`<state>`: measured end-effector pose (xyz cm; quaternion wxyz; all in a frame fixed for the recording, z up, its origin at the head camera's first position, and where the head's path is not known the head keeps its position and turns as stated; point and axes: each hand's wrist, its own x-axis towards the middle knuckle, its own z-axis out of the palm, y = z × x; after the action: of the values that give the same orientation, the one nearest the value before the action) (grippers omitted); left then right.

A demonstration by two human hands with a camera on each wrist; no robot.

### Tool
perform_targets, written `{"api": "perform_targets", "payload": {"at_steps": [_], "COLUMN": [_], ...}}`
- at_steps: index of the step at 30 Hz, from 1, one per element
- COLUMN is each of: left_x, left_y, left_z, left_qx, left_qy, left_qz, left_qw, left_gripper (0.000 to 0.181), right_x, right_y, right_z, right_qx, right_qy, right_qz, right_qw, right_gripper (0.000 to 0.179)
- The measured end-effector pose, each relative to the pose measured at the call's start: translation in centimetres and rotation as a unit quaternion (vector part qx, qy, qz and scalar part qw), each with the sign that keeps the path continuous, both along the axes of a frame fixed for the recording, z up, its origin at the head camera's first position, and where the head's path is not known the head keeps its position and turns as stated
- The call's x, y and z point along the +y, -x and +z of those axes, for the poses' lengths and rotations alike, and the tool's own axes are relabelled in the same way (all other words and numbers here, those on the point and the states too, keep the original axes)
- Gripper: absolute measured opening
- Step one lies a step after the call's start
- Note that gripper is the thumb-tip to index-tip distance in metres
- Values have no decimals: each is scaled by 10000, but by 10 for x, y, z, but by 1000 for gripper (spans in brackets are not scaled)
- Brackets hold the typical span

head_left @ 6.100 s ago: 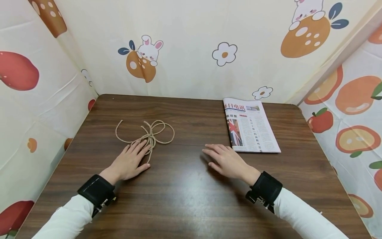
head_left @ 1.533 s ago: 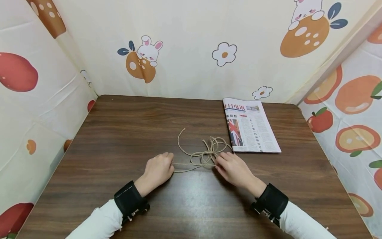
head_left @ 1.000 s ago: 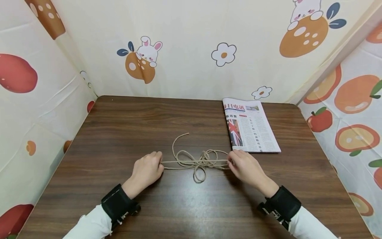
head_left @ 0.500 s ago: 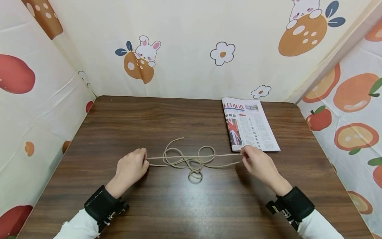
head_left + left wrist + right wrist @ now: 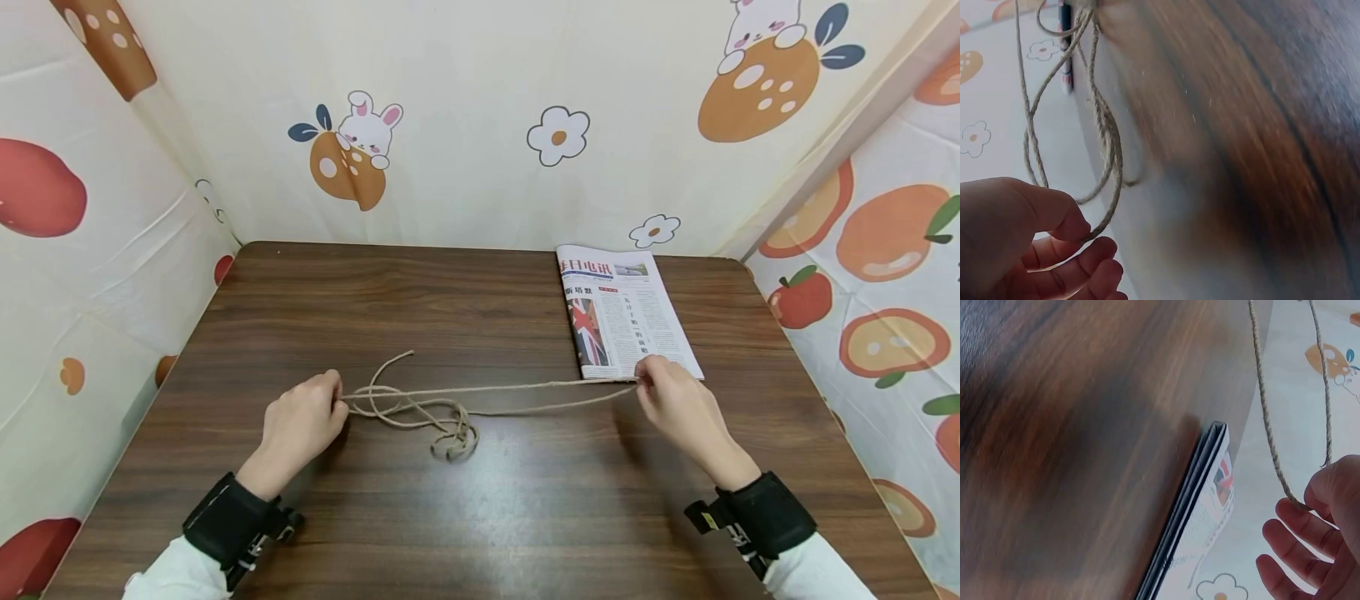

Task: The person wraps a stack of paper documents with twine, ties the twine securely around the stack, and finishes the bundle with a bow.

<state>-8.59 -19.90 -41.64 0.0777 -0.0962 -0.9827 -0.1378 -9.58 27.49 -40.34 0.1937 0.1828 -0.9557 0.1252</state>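
Note:
A beige twine rope (image 5: pixel 525 387) stretches between both hands above the wooden table, with a tangled clump of loops hanging nearer the left side. My left hand (image 5: pixel 303 423) pinches one part of it; in the left wrist view the rope (image 5: pixel 1116 169) runs in several strands to the thumb and fingers of the left hand (image 5: pixel 1054 244). My right hand (image 5: pixel 686 412) pinches the other side, close to the newspaper's front edge. Two strands meet at its fingertips, and in the right wrist view the right hand (image 5: pixel 1322 531) holds the rope (image 5: pixel 1266 419) between thumb and index finger.
A folded newspaper (image 5: pixel 626 317) lies at the back right of the brown wooden table (image 5: pixel 480 517). Curtains with fruit and rabbit prints (image 5: pixel 450 125) enclose the back and both sides. Black bands with cameras sit on both wrists.
Earlier both hands were flat, the left on the bundled rope. The rope has come to the middle, and both hands have moved apart while pinching it, drawing its strands out and loosening the bundle.

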Motion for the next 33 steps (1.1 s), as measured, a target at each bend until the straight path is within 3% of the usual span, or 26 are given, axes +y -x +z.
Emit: {"api": "perform_targets", "payload": {"at_steps": [7,13,33], "left_x": [-11,-26,-52], "left_y": [-1,-4,-6], "left_z": [5,10,17], "left_qx": [162,19,324], "left_qy": [-16,17,-95], "left_qz": [50,295,478], "left_qw": [9999,9996,9983], "left_gripper": [11,12,13], "right_x": [10,26,57], "right_y": [-2,-4,-9], "right_z": [8,12,18], "right_qx": [-7,103,108], "right_qy": [74,103,264], "right_qz": [-336,-684,-1268], "right_qw": [9994,9975,9915], "right_gripper": [12,9,9]}}
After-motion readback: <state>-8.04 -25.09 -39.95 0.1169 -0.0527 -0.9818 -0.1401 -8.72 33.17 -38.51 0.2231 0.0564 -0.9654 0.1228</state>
